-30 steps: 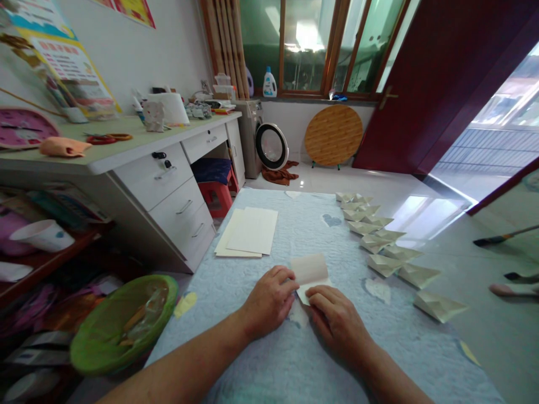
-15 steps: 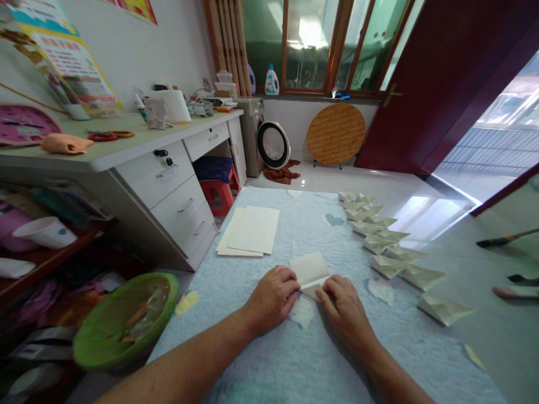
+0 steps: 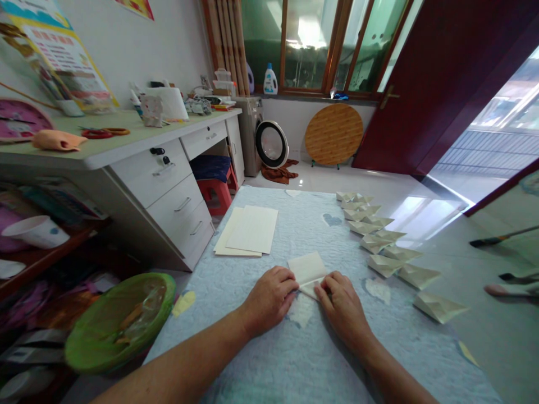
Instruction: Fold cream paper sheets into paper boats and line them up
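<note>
Cloth (image 3: 261,365) is bearing folded boats (image 3: 440,307), unfolded sheets (image 3: 252,230); my left hand (image 3: 272,294) and right hand (image 3: 344,303), fingers curled, are pinching part-folded paper (image 3: 306,266).

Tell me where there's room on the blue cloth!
Bare cloth lies between the flat sheets and paper boats, and between the forearms. The boats crowd the right edge; left hand, right hand and folded paper fill the middle.

Blue quilted cloth (image 3: 311,224); on it flat paper sheets (image 3: 252,230), folded paper boats (image 3: 385,265).
</note>
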The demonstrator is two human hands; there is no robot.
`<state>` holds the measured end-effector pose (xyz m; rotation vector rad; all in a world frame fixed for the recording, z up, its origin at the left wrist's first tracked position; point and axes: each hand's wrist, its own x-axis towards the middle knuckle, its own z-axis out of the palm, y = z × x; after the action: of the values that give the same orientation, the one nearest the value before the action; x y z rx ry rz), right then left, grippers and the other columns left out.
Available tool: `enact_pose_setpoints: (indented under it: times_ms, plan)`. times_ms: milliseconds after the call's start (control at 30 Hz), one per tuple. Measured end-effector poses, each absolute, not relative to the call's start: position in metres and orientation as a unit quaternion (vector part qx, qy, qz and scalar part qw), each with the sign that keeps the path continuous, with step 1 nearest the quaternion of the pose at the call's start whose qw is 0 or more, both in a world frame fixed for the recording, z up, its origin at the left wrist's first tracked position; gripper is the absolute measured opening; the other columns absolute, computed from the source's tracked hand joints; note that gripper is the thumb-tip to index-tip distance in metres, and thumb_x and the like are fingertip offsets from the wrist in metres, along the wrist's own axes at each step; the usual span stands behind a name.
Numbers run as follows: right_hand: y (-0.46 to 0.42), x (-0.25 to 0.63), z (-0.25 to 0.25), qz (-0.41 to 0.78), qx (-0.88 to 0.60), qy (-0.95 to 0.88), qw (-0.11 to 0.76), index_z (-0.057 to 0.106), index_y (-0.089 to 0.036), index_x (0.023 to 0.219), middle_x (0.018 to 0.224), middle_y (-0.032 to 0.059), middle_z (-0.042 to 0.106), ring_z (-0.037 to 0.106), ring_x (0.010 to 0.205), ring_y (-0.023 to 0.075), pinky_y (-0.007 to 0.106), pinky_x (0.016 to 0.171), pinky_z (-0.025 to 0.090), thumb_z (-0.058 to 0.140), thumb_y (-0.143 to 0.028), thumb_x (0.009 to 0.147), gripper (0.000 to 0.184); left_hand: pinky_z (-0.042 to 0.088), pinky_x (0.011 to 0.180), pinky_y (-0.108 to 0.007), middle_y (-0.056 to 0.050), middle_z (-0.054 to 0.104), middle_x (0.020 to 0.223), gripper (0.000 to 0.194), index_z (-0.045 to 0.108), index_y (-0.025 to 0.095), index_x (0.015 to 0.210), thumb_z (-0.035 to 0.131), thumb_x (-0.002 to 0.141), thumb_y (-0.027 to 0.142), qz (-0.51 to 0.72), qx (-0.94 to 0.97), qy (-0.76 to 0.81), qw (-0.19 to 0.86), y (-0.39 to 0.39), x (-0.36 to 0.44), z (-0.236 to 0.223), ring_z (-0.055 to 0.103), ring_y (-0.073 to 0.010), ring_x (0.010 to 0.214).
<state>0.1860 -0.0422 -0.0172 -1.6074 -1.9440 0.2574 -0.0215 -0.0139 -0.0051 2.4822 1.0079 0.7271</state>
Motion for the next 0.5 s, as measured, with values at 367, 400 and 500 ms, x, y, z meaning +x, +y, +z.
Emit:
enact_pose_setpoints:
  times_ms: [367,400,500]
  plan:
    - [-0.036,0.184,-0.009,0.161,-0.651,-0.701,0.242,0.053,-0.02,0.068,0.082,0.0038,0.054,0.054,0.081,0.0202,0.033,0.077,0.04,0.052,-0.026,0.089,0.022,0.048,0.096,-0.039,-0.007,0.062,0.109,0.033,0.06,0.021,0.121,0.058,0.088,0.014,0.187,0.916,0.334,0.122,-0.0176,-0.0235,0.0011,0.054,-0.0233,0.105]
    - [-0.0361,0.184,-0.0096,0.162,-0.653,-0.698,0.246,0.053,-0.02,0.068,0.081,0.0036,0.054,0.054,0.08,0.02,0.033,0.077,0.04,0.052,-0.026,0.089,0.021,0.049,0.096,-0.04,-0.008,0.062,0.111,0.034,0.06,0.022,0.123,0.057,0.09,0.015,0.179,0.921,0.329,0.106,-0.0186,-0.0236,-0.0005,0.055,-0.0238,0.106]
    - [-0.0358,0.1842,-0.0107,0.166,-0.658,-0.69,0.252,0.052,-0.021,0.068,0.081,0.0032,0.054,0.054,0.078,0.0195,0.032,0.074,0.039,0.052,-0.027,0.089,0.021,0.049,0.097,-0.043,-0.009,0.06,0.114,0.033,0.059,0.023,0.124,0.056,0.092,0.018,0.173,0.929,0.322,0.058,-0.022,-0.0234,-0.0069,0.055,-0.0255,0.109]
